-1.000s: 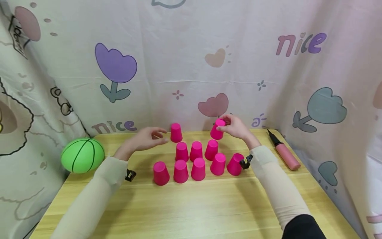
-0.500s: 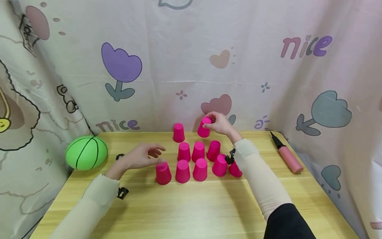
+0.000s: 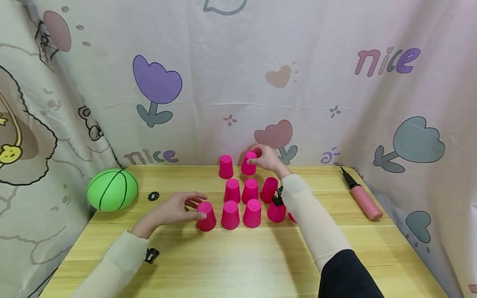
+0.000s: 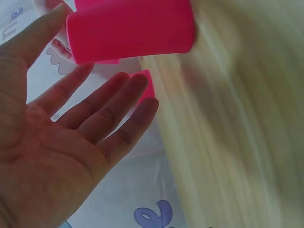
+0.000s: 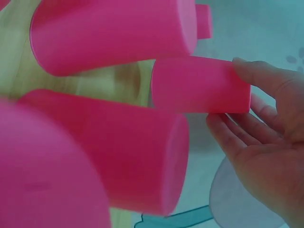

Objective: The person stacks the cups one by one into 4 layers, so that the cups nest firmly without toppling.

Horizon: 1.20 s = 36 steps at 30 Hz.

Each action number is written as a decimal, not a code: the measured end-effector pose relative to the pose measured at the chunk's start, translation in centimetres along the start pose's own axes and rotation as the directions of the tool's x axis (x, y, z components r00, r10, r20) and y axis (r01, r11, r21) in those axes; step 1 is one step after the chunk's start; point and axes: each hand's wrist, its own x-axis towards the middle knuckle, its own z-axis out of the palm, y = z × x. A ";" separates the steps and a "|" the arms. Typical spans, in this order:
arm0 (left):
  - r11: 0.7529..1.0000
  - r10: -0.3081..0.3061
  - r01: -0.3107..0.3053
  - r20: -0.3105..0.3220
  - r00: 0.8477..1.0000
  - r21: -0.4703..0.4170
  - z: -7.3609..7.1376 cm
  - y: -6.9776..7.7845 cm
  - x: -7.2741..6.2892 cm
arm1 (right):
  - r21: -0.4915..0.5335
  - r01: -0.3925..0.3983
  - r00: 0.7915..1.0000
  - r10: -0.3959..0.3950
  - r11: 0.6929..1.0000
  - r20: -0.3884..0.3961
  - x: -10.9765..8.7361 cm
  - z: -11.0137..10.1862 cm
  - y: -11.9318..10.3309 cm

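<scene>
Bright pink cups stand upside down in three rows on the wooden table. At the back, my right hand (image 3: pixel 267 159) pinches a pink cup (image 3: pixel 247 165) near its top, thumb on one side and fingers on the other, as the right wrist view also shows of this cup (image 5: pixel 202 85). Left of it stands another back cup (image 3: pixel 225 167). My left hand (image 3: pixel 171 210) is around the leftmost front cup (image 3: pixel 207 220), thumb by its near side. In the left wrist view its fingers (image 4: pixel 107 114) are spread, loosely bent, beside the cup (image 4: pixel 133 33).
Three cups make the middle row, including one central cup (image 3: pixel 250 191). Several form the front row; my right sleeve (image 3: pixel 309 215) partly hides its right end. A green ball (image 3: pixel 112 190) and a black disc (image 3: pixel 153 196) lie left, a pink hand pump (image 3: pixel 361 196) right. A printed curtain (image 3: pixel 231 74) hangs behind.
My right hand has carried its cup leftward along the back row and lowered it beside the back-left cup. My left hand has moved from the back-left cup down to the leftmost front cup.
</scene>
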 end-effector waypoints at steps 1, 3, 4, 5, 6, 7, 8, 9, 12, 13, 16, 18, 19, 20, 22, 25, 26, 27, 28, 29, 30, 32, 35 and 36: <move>1.000 0.003 -0.003 -0.002 1.000 -0.003 0.1 -0.1 0.0 | 0.005 -0.002 1.000 0.002 1.000 0.000 0.1 0.2 0.0; 1.000 0.020 -0.020 -0.008 1.000 -0.008 0.3 -0.2 -0.1 | 0.017 -0.006 1.000 0.006 1.000 0.000 0.3 0.5 -0.1; 1.000 0.025 -0.025 -0.012 1.000 -0.013 0.4 -0.3 -0.1 | 0.021 -0.010 1.000 0.010 1.000 0.000 0.4 0.6 -0.1; 0.999 0.033 -0.033 -0.016 0.999 -0.016 0.5 -0.3 -0.2 | 0.025 -0.012 1.000 0.012 1.000 -0.001 0.5 0.8 -0.2; 0.999 0.037 -0.037 -0.020 0.999 -0.023 0.6 -0.4 -0.2 | 0.030 -0.015 1.000 0.015 0.999 -0.003 0.6 0.9 -0.2; 0.999 0.039 -0.040 -0.024 0.999 -0.024 0.7 -0.5 -0.3 | 0.034 -0.017 1.000 0.018 0.999 -0.004 0.7 1.0 -0.2; 0.999 0.041 -0.042 -0.028 0.999 -0.027 0.8 -0.5 -0.3 | 0.035 -0.017 1.000 0.017 0.999 -0.005 0.8 1.1 -0.2; 0.999 0.042 -0.043 -0.032 0.999 -0.029 0.9 -0.6 -0.3 | 0.035 -0.019 1.000 0.020 0.999 -0.003 0.9 1.3 -0.2; 0.999 0.031 -0.032 -0.040 0.999 -0.035 1.2 -0.7 -0.4 | 0.035 -0.028 1.000 0.028 0.999 0.006 1.2 1.8 0.1; 0.999 0.028 -0.030 -0.042 0.999 -0.037 1.2 -0.7 -0.4 | 0.032 -0.031 0.999 0.031 0.999 0.010 1.3 1.9 0.2; 0.999 0.036 -0.038 -0.051 0.998 -0.030 1.3 -0.6 -0.6 | 0.026 -0.040 0.999 0.039 0.999 0.027 1.6 2.4 0.4; 0.999 0.038 -0.040 -0.059 0.998 -0.024 1.3 -0.6 -0.6 | 0.025 -0.044 0.999 0.043 0.999 0.032 1.8 2.7 0.5; 0.999 0.037 -0.038 -0.061 0.997 -0.022 1.3 -0.6 -0.6 | 0.028 -0.045 0.998 0.044 0.999 0.034 1.8 2.8 0.5; 0.999 0.036 -0.037 -0.062 0.997 -0.018 1.3 -0.6 -0.6 | 0.028 -0.044 0.998 0.043 0.999 0.037 1.9 2.9 0.5; 0.999 0.028 -0.029 -0.062 0.998 -0.017 1.3 -0.6 -0.5 | 0.033 -0.050 0.998 0.049 0.998 0.040 1.9 3.1 0.6; 1.000 0.010 -0.011 -0.058 0.998 -0.025 1.4 -0.6 -0.5 | 0.037 -0.056 0.998 0.054 0.998 0.043 1.9 3.4 0.8; 1.000 0.008 -0.009 -0.057 0.998 -0.026 1.4 -0.6 -0.5 | 0.037 -0.059 0.997 0.057 0.998 0.043 1.9 3.5 0.9; 1.000 0.007 -0.009 -0.057 0.998 -0.028 1.4 -0.7 -0.6 | 0.042 -0.066 0.997 0.064 0.997 0.044 1.9 3.6 1.0; 0.999 0.005 -0.007 -0.058 0.998 -0.032 1.4 -0.7 -0.6 | 0.047 -0.069 0.997 0.067 0.997 0.043 1.9 3.7 1.0; 0.999 0.003 -0.005 -0.060 0.998 -0.034 1.5 -0.8 -0.6 | 0.052 -0.073 0.997 0.071 0.996 0.042 1.9 3.8 1.1; 0.999 0.005 -0.007 -0.062 0.998 -0.036 1.5 -0.8 -0.6 | 0.058 -0.074 0.997 0.072 0.996 0.041 1.9 3.8 1.2; 0.999 0.012 -0.015 -0.064 0.998 -0.039 1.6 -0.9 -0.6 | 0.059 -0.077 0.996 0.075 0.995 0.038 1.9 3.9 1.3; 0.998 0.019 -0.023 -0.065 0.998 -0.052 1.7 -0.9 -0.6 | 0.057 -0.073 0.997 0.071 0.996 0.034 2.0 4.1 1.3; 0.998 0.022 -0.025 -0.065 0.998 -0.055 1.7 -0.9 -0.6 | 0.054 -0.069 0.997 0.068 0.996 0.033 2.1 4.1 1.3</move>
